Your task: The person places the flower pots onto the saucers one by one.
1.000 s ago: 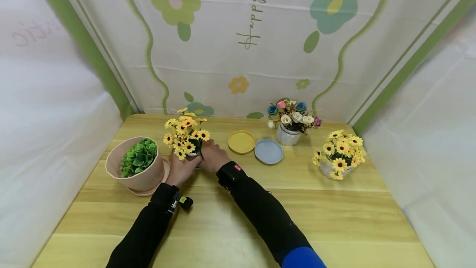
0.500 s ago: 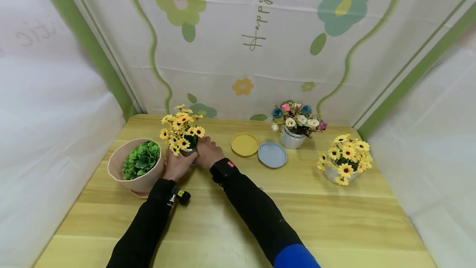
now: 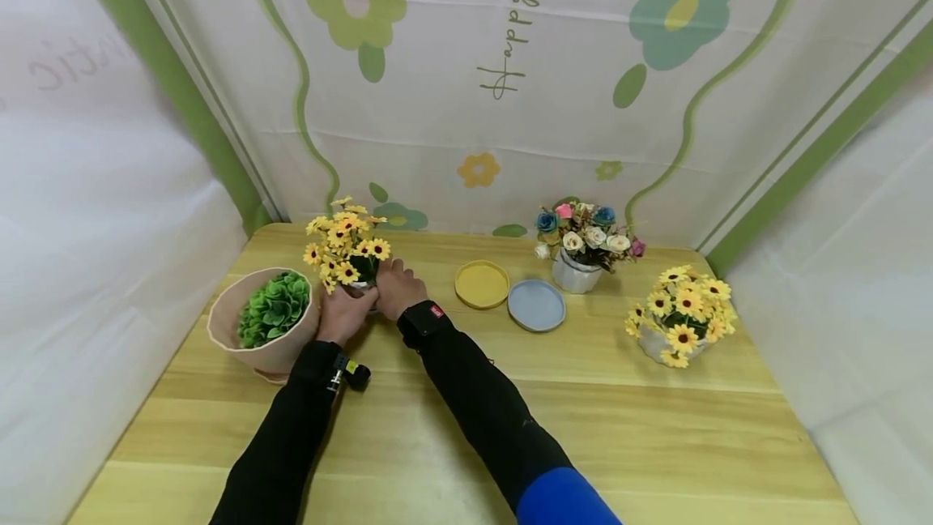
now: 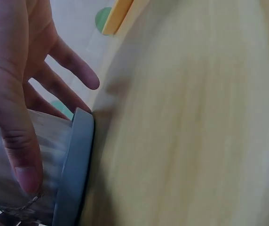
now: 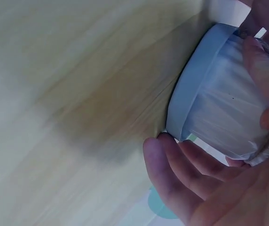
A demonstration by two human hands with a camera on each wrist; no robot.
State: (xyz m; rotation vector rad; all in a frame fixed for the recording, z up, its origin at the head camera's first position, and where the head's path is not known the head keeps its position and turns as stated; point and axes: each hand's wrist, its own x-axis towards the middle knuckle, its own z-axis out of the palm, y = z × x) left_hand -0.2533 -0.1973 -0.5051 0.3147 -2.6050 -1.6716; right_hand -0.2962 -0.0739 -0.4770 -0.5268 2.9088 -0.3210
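Yellow-flowered pot (image 5: 224, 101) | shifted left, farther from yellow saucer (image 3: 482, 284) | left hand (image 3: 345, 316), right hand (image 3: 399, 290): part-curled, gripping it

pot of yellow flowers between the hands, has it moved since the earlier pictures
Yes: judged against the yellow dish in the head view, the pot of yellow flowers has shifted left and slightly upward in the picture.

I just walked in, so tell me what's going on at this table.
A person's left hand and right hand grip a white pot of yellow flowers, a blue-grey saucer under it. A pink planter stands left of both hands. To their right are a yellow dish, a pale blue dish, potted roses and another yellow-flowered pot.
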